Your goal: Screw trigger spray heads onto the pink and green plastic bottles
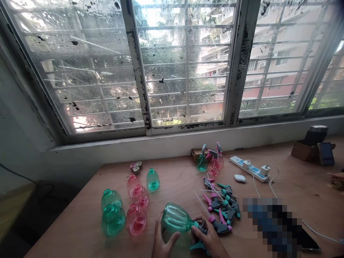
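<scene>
A clear green spray bottle (176,218) lies tilted on its side in the air above the table's front. Fingers of my left hand (165,240) wrap round its body near the base. My right hand (206,236) is closed on a grey and teal trigger sprayer (202,227), which sits at the bottle's neck; how far it is screwed on I cannot tell. Just right of my right hand lies a pile of trigger sprayers (225,204) in pink, teal and grey, with thin tubes. To the left stand pink bottles (137,219) and green bottles (113,220) without sprayers.
Bottles with sprayers fitted (201,163) stand at the back by the sill. A white power strip (249,168) with plugs, a white case (240,178) and a cardboard box (303,150) are to the right. Small blocks (135,167) lie at back left. Another person's hand (337,179) shows at the right edge.
</scene>
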Available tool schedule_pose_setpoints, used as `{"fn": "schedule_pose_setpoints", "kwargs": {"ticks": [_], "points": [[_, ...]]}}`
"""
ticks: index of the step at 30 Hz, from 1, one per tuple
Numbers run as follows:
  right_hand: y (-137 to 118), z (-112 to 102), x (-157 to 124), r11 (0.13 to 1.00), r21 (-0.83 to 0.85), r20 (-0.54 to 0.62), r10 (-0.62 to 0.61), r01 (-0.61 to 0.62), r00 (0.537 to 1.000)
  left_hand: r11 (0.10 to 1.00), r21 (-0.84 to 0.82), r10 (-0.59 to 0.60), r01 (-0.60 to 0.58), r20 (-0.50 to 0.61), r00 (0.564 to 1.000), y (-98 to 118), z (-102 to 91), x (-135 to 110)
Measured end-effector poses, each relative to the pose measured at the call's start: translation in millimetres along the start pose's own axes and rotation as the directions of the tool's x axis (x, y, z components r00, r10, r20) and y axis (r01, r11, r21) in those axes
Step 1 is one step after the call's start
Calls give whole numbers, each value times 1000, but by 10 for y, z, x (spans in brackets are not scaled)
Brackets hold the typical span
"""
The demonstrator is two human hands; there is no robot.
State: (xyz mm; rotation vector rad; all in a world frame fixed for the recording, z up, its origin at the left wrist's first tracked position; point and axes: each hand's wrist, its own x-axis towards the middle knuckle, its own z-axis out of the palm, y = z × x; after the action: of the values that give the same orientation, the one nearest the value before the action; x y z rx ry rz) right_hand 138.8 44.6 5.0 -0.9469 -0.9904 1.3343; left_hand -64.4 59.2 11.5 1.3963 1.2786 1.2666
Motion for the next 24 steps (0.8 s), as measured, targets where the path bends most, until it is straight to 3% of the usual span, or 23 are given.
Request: {"fn": "schedule_pose_setpoints", "kwargs": {"ticks": [13,20,24], "points": [[-23,-2,-15,1000,-27,-19,9,-10,1000,999,-25,36,-36,-16,999,-31,14,17],[-19,11,-36,1000,-15,-13,-6,5,1000,999,-44,-17,18,16,1000,-1,3,-9],[-29,13,-39,1000,-27,-9,-8,8,1000,997,-79,-9,7,-30,1000,-16,5,8]]}}
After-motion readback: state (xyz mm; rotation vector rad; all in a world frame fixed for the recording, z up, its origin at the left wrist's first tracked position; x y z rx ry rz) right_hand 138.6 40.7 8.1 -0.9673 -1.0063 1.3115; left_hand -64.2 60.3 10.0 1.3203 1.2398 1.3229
